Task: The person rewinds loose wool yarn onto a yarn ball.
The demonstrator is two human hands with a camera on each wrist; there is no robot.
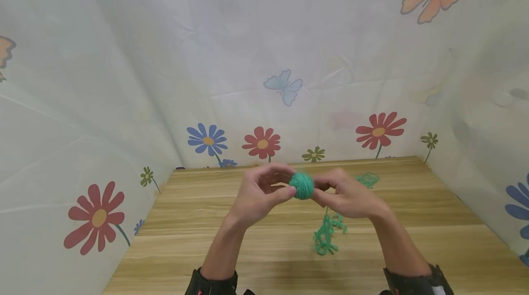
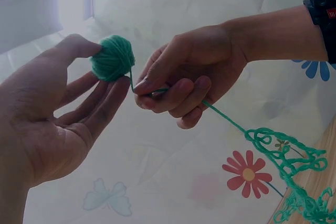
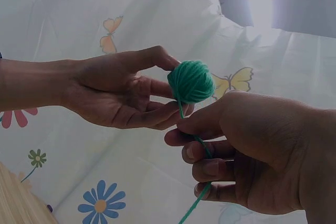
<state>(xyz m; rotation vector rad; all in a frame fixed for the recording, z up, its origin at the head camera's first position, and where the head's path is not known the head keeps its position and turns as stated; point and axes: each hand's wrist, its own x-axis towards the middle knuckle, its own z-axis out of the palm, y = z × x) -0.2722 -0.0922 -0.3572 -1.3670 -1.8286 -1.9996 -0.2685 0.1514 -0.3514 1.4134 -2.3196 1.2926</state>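
A small wound ball of green yarn point(image 1: 302, 186) is pinched between the thumb and fingers of my left hand point(image 1: 259, 192), held up above the table. Just to its right, my right hand point(image 1: 346, 192) pinches the strand point(image 2: 224, 114) that runs off the ball, thumb against index finger. In the right wrist view, this strand passes across the other fingers and down. Loose, tangled green yarn point(image 1: 325, 235) hangs from it below the right hand, as the head view shows.
More loose green yarn point(image 1: 368, 179) lies on the wooden table point(image 1: 198, 221) behind the right hand. A pale curtain point(image 1: 231, 56) printed with flowers and butterflies stands around the table's back and sides.
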